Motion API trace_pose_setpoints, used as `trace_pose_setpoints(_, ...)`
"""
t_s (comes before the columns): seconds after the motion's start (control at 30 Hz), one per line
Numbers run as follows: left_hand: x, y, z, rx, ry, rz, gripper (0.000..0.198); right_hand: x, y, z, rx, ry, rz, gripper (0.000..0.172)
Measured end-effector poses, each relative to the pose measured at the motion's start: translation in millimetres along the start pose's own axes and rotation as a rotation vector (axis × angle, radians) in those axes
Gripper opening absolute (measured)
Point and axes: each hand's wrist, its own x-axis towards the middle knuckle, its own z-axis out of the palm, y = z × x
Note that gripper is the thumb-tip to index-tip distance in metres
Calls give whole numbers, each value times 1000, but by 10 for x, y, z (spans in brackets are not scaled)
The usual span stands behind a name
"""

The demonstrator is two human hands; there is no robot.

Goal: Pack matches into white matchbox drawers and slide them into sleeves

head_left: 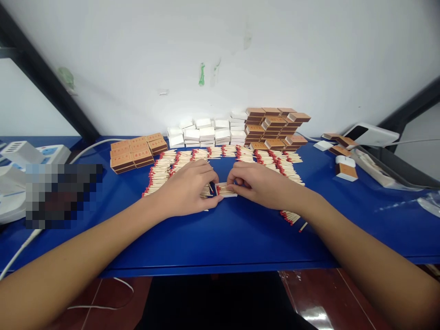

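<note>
A small white matchbox tray (231,194) with red-tipped matches (223,189) lying in it rests on the blue table between my hands. My left hand (192,188) grips the tray's left end between thumb and fingers. At the other end, my right hand (252,181) has its fingers curled and pinched over the matches in the tray; whether a match is between the fingertips is hidden. Around both hands, rows of loose matches (161,172) form an arc, some of them under the hands and wrists.
White trays (199,133) are stacked along the wall beside brown matchbox sleeves (271,126). Brown matchboxes (134,153) sit at the left, near a blurred-out dark object (68,192) and a power strip (55,153). On the right are a white device (371,134) and a black tray (395,167).
</note>
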Motion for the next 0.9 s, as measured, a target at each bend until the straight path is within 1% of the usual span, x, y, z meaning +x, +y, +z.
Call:
trace_pose_setpoints(0.1, 4, 0, -6, 2, -9, -12, 20, 0, 82, -89, -39, 85, 36, 16)
trace_pose_setpoints(0.17, 4, -4, -6, 2, -13, -8, 20, -13, 199, -170, -112, 163, 122, 17)
trace_pose_setpoints(0.2, 4, -6, -5, 2, -13, -4, 19, -21, 266, -207, -150, 180, 174, 18)
trace_pose_setpoints(0.27, 1, -11, -1, 4, -8, 3, 19, -32, 390, -255, -191, 139, 249, 19)
trace_pose_setpoints(0.37, 1, -18, 2, 3, -5, 7, 20, -22, 495, -254, -208, 70, 254, 17)
trace_pose_setpoints(0.47, 5, -23, 2, -1, -14, 0, 20, 10, 514, -207, -235, 62, 221, 16)
trace_pose_setpoints(0.6, 5, -26, 0, 5, -11, -3, 20, 30, 526, -170, -251, 63, 218, 17)
trace_pose_setpoints(0.77, -1, -29, 1, 0, -4, -2, 20, 16, 570, -172, -275, 66, 202, 16)
trace_pose_setpoints(0.9, -1, -26, 2, 5, -3, 10, 21, 12, 553, -187, -274, 61, 223, 19)
